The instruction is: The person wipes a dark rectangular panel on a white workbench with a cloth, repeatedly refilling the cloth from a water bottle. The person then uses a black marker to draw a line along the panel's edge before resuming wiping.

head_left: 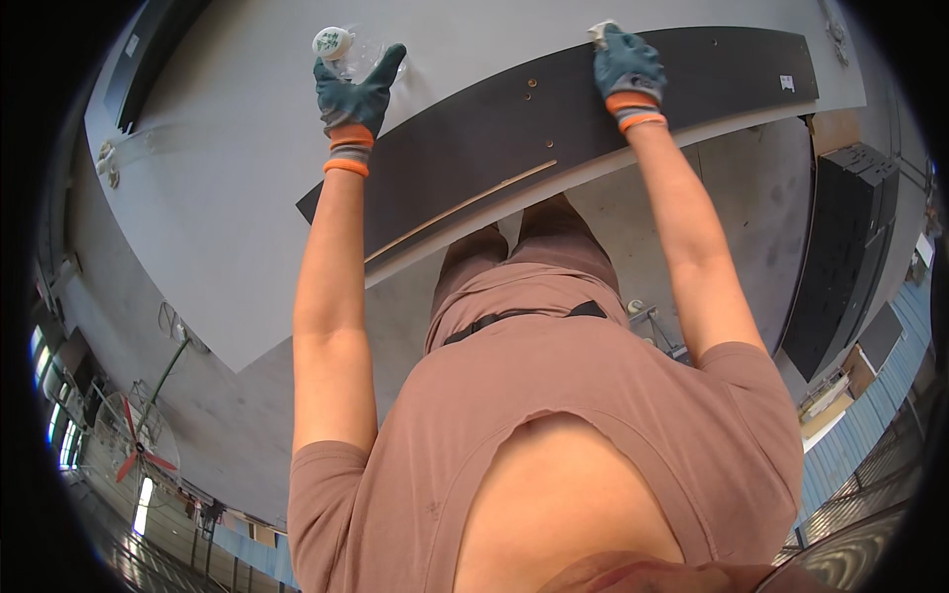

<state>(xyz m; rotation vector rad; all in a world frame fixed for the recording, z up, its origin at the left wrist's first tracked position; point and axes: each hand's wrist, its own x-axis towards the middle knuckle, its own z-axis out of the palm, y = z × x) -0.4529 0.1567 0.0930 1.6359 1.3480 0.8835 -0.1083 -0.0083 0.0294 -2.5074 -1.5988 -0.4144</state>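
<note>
Clear plastic bottle with a white cap sat gripped in the gloved left hand, above the grey table. The gloved right hand pressed a small white cloth on the long dark wooden board, perhaps to wipe it.

Left hand in blue-green glove holds clear plastic bottle with white cap over grey counter. Right hand, gloved too, presses white cloth on long dark board. Board lies on counter.
</note>
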